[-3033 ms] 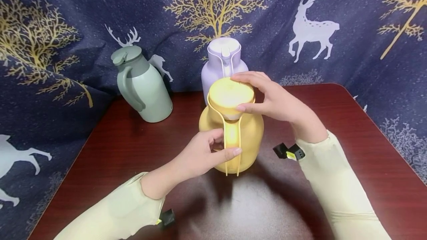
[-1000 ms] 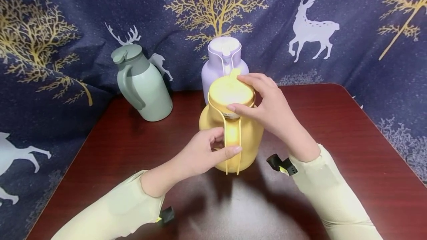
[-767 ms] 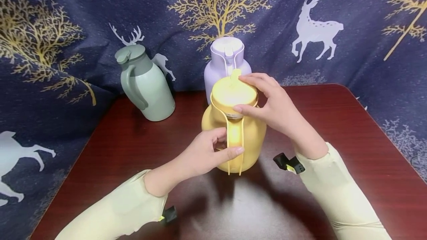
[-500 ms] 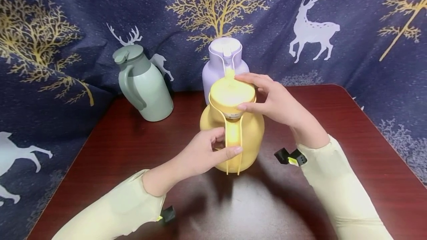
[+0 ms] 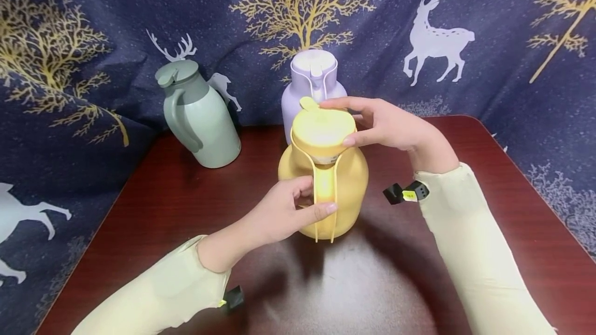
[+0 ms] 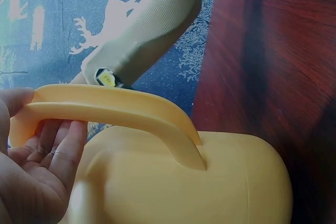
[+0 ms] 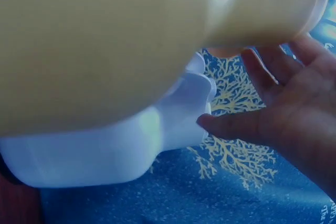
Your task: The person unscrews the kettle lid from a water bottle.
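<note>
A yellow thermos jug (image 5: 354,190) stands upright on the table in the head view, its handle (image 5: 324,185) toward me. My left hand (image 5: 284,208) grips that handle, thumb on the near face; the left wrist view shows the fingers curled beneath the handle (image 6: 105,106). On top, the round yellow lid (image 5: 321,128) has its tab pointing to the back left, and a pale band shows under its rim. My right hand (image 5: 391,123) holds the lid's right side, thumb in front and index finger behind. In the right wrist view the jug's body (image 7: 105,51) hides much of the lid.
Right behind the yellow jug stands a lilac jug (image 5: 314,87), partly covered by it. A green jug (image 5: 205,118) is at the back left of the dark red table (image 5: 186,211). A blue cloth (image 5: 372,30) with deer and trees hangs behind.
The lid has turned counterclockwise: its tab, first out of sight, came up near my right fingertips and swung to the back left. My right hand turned with it; my left stayed on the handle.
</note>
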### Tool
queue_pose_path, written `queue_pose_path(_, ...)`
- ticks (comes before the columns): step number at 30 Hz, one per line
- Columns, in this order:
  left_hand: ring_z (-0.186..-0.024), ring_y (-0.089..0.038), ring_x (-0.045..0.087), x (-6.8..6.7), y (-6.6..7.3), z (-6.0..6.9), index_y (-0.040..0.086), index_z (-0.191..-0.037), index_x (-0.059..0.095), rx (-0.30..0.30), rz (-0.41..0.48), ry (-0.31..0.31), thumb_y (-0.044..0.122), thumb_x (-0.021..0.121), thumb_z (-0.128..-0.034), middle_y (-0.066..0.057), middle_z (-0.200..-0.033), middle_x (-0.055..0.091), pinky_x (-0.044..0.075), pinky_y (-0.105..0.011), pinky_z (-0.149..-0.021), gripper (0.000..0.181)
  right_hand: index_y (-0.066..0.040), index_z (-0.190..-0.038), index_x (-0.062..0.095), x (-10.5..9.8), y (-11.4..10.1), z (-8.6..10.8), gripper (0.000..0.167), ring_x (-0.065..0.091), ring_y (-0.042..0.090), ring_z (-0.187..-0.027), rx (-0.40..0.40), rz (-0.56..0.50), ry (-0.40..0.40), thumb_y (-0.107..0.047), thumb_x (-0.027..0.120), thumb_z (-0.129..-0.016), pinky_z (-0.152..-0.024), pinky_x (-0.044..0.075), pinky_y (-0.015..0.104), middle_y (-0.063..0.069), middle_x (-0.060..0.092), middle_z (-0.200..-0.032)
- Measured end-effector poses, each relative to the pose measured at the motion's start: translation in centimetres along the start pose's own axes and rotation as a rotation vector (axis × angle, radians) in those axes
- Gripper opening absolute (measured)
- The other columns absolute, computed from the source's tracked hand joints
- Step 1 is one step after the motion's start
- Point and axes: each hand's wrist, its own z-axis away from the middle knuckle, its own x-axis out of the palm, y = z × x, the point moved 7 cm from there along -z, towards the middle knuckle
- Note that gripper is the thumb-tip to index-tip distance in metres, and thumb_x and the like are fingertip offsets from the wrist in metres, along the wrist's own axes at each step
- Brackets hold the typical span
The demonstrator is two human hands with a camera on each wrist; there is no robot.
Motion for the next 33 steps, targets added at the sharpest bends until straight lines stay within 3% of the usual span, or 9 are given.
queue_pose_path(7, -0.105, -0.019, 0.075, -0.1, 0.0, 0.0, -0.004, -0.125, 0.065, 0.003, 0.008, -0.006, 0.013, 0.068, -0.0952, -0.019, -0.116, 0.076, 0.06, -0.028, -0.09, 0.035, -0.005, -0.153, 0.046, -0.8, -0.9, -1.2, 0.07, 0.052, 0.003, -0.135, -0.031, 0.087, -0.148, -0.014, 0.077, -0.091, -0.114, 0.04, 0.02, 0.013, 0.051, -0.155)
queue_pose_path(12, -0.103, -0.017, 0.075, -0.1, 0.0, -0.1, -0.004, -0.124, 0.065, 0.003, -0.004, -0.008, 0.013, 0.067, -0.0953, -0.019, -0.115, 0.076, 0.06, -0.029, -0.09, 0.034, -0.004, -0.155, 0.041, -0.8, -0.2, -1.9, 0.069, 0.059, 0.008, -0.131, -0.083, -0.065, -0.305, -0.014, 0.073, -0.094, -0.11, 0.048, 0.023, -0.002, 0.059, -0.146)
queue_pose_path(17, -0.103, -0.016, 0.075, 0.0, -0.1, -0.1, -0.004, -0.124, 0.065, 0.005, -0.002, -0.007, 0.013, 0.067, -0.0953, -0.019, -0.114, 0.077, 0.06, -0.029, -0.091, 0.034, -0.016, -0.154, 0.045, -0.3, 0.1, -2.8, 0.063, 0.058, 0.01, -0.132, -0.208, -0.254, -0.5, -0.007, 0.068, -0.096, -0.112, 0.047, 0.025, -0.005, 0.058, -0.147)
queue_pose_path(22, -0.103, -0.015, 0.075, -0.2, -0.2, 0.1, -0.002, -0.125, 0.066, -0.007, 0.0, -0.001, 0.016, 0.068, -0.0954, -0.017, -0.115, 0.077, 0.06, -0.029, -0.091, 0.035, -0.022, -0.155, 0.044, 0.1, 0.4, -3.5, 0.065, 0.054, 0.01, -0.137, -0.225, -0.322, -0.567, -0.011, 0.069, -0.097, -0.116, 0.044, 0.026, -0.005, 0.054, -0.152)
queue_pose_path(26, -0.103, -0.015, 0.075, -0.3, -0.3, 0.1, -0.002, -0.125, 0.065, -0.007, -0.002, 0.002, 0.016, 0.068, -0.0955, -0.017, -0.115, 0.077, 0.06, -0.029, -0.091, 0.034, -0.02, -0.16, 0.034, 0.2, 0.8, -3.4, 0.075, 0.046, 0.008, -0.144, -0.253, -0.327, -0.537, -0.026, 0.072, -0.096, -0.121, 0.036, 0.024, -0.008, 0.045, -0.159)
queue_pose_path(29, -0.104, -0.016, 0.075, -0.2, -0.2, 0.1, -0.003, -0.125, 0.065, -0.001, -0.006, 0.001, 0.015, 0.067, -0.0956, -0.018, -0.115, 0.077, 0.06, -0.029, -0.091, 0.034, -0.021, -0.164, 0.025, 0.0, 1.2, -3.0, 0.09, 0.035, 0.012, -0.153, -0.301, -0.321, -0.442, -0.047, 0.073, -0.092, -0.124, 0.03, 0.024, -0.002, 0.032, -0.168)
queue_pose_path(31, -0.104, -0.017, 0.075, -0.1, -0.2, 0.0, -0.003, -0.125, 0.065, 0.002, -0.004, 0.001, 0.015, 0.067, -0.0956, -0.018, -0.116, 0.076, 0.06, -0.029, -0.091, 0.034, -0.02, -0.164, 0.024, -0.2, 1.3, -2.5, 0.099, 0.025, 0.019, -0.158, -0.287, -0.316, -0.274, -0.058, 0.073, -0.088, -0.125, 0.03, 0.025, 0.004, 0.025, -0.172)
queue_pose_path(33, -0.104, -0.017, 0.075, 0.0, -0.1, 0.0, -0.003, -0.125, 0.065, 0.005, -0.001, 0.002, 0.014, 0.067, -0.0956, -0.018, -0.116, 0.076, 0.06, -0.029, -0.09, 0.034, -0.014, -0.162, 0.029, -0.2, 1.0, -1.6, 0.096, 0.025, 0.024, -0.158, -0.235, -0.266, -0.044, -0.06, 0.071, -0.089, -0.126, 0.03, 0.03, 0.012, 0.027, -0.17)
